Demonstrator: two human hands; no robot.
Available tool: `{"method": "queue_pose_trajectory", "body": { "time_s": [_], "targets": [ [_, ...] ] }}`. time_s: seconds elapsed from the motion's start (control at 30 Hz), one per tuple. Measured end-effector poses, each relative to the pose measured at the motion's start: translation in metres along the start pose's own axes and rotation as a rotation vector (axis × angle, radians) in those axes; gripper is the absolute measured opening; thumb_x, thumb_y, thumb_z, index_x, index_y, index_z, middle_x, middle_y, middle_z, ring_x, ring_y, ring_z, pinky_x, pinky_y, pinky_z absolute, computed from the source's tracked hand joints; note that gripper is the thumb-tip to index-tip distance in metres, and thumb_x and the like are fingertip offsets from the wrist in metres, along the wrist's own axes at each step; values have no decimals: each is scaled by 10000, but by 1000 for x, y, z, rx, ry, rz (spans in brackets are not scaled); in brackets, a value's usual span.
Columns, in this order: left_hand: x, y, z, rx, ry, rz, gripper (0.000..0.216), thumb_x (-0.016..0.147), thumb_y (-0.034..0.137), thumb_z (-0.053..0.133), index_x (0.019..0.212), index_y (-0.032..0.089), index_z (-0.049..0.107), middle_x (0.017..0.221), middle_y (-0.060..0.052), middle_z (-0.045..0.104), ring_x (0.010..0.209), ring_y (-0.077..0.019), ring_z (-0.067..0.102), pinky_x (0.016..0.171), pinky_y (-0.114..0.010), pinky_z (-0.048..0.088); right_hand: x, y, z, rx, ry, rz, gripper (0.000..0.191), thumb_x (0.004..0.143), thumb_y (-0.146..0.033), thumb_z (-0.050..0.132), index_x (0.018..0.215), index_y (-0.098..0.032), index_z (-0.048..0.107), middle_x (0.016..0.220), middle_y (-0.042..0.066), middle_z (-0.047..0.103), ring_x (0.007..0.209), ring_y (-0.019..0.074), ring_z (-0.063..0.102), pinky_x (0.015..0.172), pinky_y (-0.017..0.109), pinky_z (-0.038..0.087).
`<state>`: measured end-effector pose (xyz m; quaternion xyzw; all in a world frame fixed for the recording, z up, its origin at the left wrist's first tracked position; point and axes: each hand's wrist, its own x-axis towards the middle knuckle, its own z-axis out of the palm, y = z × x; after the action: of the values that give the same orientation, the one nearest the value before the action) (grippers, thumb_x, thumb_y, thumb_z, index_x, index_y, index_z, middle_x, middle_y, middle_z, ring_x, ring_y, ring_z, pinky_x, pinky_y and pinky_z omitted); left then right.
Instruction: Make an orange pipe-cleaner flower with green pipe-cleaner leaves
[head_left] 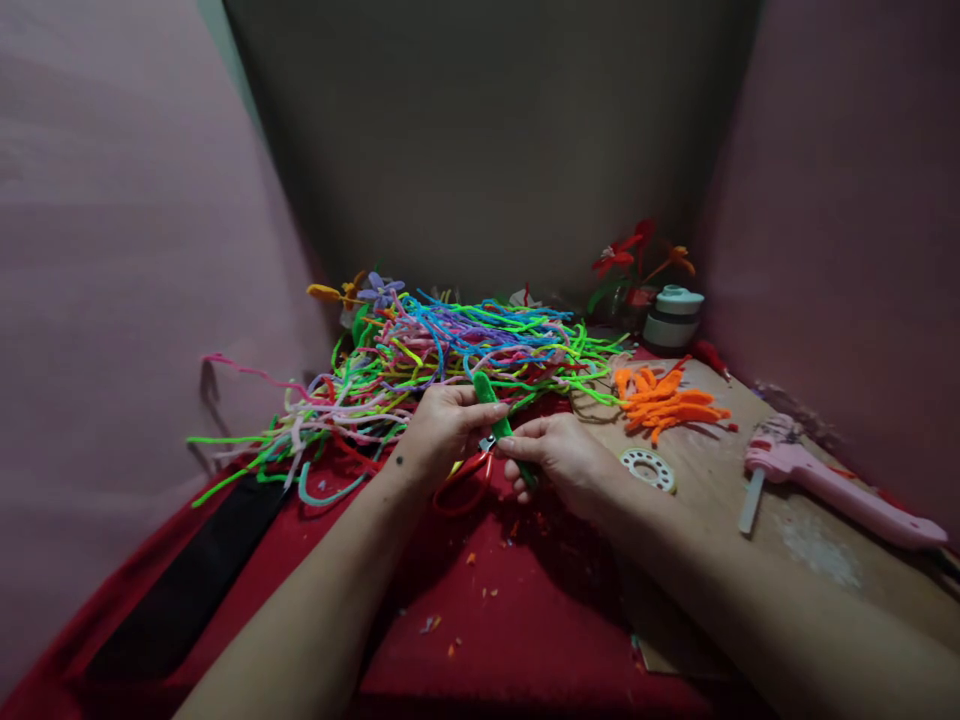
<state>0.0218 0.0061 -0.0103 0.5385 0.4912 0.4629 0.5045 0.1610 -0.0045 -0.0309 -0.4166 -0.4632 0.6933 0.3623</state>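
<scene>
My left hand (452,425) pinches the upper part of a green pipe cleaner piece (492,400), flat and leaf-like, between thumb and fingers. My right hand (551,450) grips the same piece lower down, its fingers closed near the bottom end. The piece slants between the two hands above the red cloth. Just below them lie scissors with red handles (463,487), partly hidden behind my left hand. A large heap of colourful pipe cleaners (480,340) spreads right behind my hands.
Orange pipe cleaner pieces (667,400), a white ring-shaped spool (647,470) and a pink glue gun (840,485) lie on a brown board (720,460) at right. A lidded jar (673,318) and red flowers (630,255) stand behind. At left lies a black strip (191,580).
</scene>
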Motion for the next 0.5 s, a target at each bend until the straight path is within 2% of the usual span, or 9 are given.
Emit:
{"method": "queue_pose_trajectory", "body": {
  "time_s": [0.23,0.4,0.5],
  "targets": [
    [2,-4,-6,35,-38,24,290,621,313,713,553,143,489,428,66,388,361,-31,288,373,-200,172,-1,-5,-2,3,-14,13,203,748,-117,569,546,-126,556,447,5,562,354,88,499,363,212,422],
    [-4,2,-1,28,-81,-82,279,614,319,716,540,129,525,399,64,390,340,-25,274,365,-200,150,0,-8,-3,7,8,-3,175,714,-93,589,543,-120,560,437,6,565,340,87,487,367,218,429],
    [-7,5,6,10,-52,-94,214,591,252,720,542,114,565,379,55,421,337,-26,295,367,-196,165,0,-7,-4,-1,10,-24,161,712,-92,589,554,-112,570,433,7,565,332,86,488,351,203,420]
  ]
}}
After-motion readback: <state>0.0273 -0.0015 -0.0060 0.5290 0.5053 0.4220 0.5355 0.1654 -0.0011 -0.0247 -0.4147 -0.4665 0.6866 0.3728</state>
